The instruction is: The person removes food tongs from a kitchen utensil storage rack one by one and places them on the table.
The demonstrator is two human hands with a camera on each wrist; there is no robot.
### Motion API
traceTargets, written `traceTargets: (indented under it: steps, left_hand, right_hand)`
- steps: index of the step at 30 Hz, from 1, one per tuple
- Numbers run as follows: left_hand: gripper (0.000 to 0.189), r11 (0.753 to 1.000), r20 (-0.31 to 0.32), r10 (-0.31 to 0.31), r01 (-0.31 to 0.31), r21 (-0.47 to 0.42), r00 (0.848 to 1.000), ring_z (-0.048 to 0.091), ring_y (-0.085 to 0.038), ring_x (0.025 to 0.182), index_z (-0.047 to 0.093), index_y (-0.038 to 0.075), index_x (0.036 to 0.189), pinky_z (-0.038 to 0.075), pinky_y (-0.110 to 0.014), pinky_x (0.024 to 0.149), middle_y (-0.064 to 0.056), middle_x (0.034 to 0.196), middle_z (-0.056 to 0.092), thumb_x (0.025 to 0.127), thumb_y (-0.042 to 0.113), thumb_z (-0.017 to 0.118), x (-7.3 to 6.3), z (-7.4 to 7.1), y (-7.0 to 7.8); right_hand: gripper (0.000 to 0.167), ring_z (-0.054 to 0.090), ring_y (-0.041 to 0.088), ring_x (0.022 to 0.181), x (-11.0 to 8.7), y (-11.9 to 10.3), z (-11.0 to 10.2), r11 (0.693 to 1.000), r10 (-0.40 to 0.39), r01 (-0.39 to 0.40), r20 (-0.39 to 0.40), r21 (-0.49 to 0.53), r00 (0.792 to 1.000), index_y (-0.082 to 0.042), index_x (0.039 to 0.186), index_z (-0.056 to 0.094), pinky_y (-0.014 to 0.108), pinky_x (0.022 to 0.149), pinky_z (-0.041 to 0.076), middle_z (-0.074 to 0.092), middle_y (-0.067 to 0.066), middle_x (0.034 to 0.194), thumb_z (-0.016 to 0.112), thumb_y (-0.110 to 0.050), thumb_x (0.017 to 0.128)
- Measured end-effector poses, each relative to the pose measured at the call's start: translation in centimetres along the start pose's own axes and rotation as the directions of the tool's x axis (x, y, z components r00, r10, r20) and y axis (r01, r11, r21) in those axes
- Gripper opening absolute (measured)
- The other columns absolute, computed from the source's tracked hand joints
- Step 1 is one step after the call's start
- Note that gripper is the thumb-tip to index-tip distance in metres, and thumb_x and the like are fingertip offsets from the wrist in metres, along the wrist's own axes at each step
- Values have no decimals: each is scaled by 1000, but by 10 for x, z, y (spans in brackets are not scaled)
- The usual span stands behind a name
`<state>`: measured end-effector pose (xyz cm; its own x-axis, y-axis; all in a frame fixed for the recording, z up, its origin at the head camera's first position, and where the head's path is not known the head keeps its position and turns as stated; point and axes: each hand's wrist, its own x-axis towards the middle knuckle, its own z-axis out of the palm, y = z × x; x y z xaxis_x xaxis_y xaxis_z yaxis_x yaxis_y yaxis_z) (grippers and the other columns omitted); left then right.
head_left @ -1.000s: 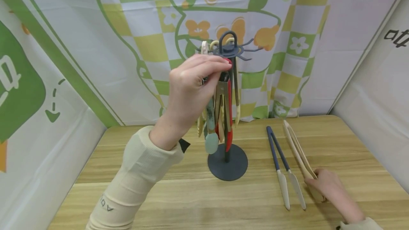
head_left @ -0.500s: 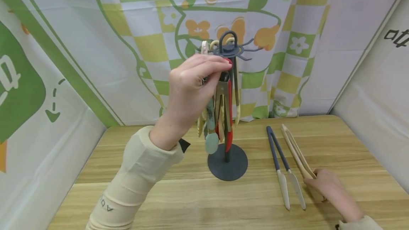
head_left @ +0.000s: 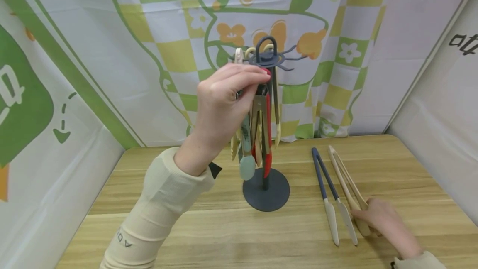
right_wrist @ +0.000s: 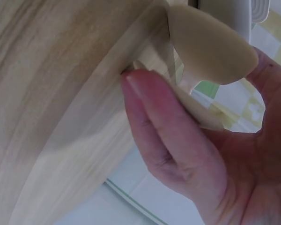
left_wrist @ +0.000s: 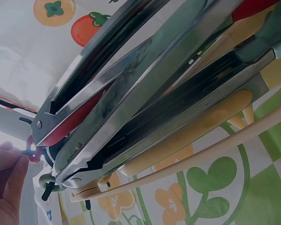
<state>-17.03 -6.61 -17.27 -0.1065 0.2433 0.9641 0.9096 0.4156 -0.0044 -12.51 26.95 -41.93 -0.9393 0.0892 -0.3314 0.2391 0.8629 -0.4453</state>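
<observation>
At the rack's upper end, my left hand [head_left: 224, 99] pinches the red hanging loop [left_wrist: 36, 154] of a pair of metal tongs [left_wrist: 79, 91] with red tips [head_left: 267, 165]. These tongs hang among others on the dark rack [head_left: 266, 202], and the hand hides part of them. My right hand [head_left: 386, 223], low on the right, grips light beige tongs [head_left: 341, 173] near their broad ends. In the right wrist view one flat beige end [right_wrist: 210, 44] lies at the thumb, and the fingers [right_wrist: 168, 122] curl beneath the other, close to the tabletop.
Blue-handled tongs [head_left: 324, 177] with pale ends lie left of the beige pair. More tongs hang from the rack, including a pair with mint-green tips [head_left: 247, 167]. Several bare hooks [head_left: 295, 57] stick out on the rack's right side. Printed cloth [head_left: 164, 53] stands behind the wooden table [head_left: 186, 219].
My right hand has shifted the beige tongs slightly left and toward me, and their broad ends now show more beside the fingers. The left hand stays at the rack.
</observation>
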Motion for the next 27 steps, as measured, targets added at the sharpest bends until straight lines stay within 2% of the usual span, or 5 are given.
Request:
traceTargets:
  steps: [3,10,18,23,27]
  left_hand:
    - [15,1000,-1,0,0,4,1000,65,-21,80,72,-2,78,47,-21,87,-11,81,69,78,-12,61,0,0,0]
    - [15,1000,6,1,-1,4,1000,65,-21,80,72,-2,78,47,-20,87,-11,81,69,79,-11,61,1,0,0]
    - [15,1000,10,-1,1,2,1000,65,-21,80,72,-2,78,46,-20,87,-11,81,69,78,-12,60,1,-1,1]
    - [15,1000,14,-6,6,8,1000,65,-21,81,72,-2,78,46,-20,87,-11,81,70,78,-11,61,1,-1,1]
    - [15,1000,16,-11,11,1,1000,65,-21,81,72,-2,79,46,-20,87,-11,81,70,78,-11,61,1,-1,0]
  right_hand:
    - [59,53,18,49,0,0,-1,1000,7,-7,5,-12,1000,22,100,45,27,44,48,51,11,65,61,-31,80]
    - [37,40,13,48,-2,0,-1,999,-9,9,-2,-43,1000,0,68,47,21,43,37,43,5,57,60,-32,80]
    - [36,38,12,48,-1,1,-3,997,-27,27,3,-72,1000,-2,66,46,21,42,36,41,4,57,60,-32,80]
    - [41,34,10,47,-1,-1,-7,996,-24,25,18,-82,1000,-6,63,44,19,42,32,39,1,55,62,-40,79]
    - [42,38,11,46,-2,-7,-13,995,-42,43,10,-88,999,-3,63,48,22,41,37,42,3,55,59,-40,82]
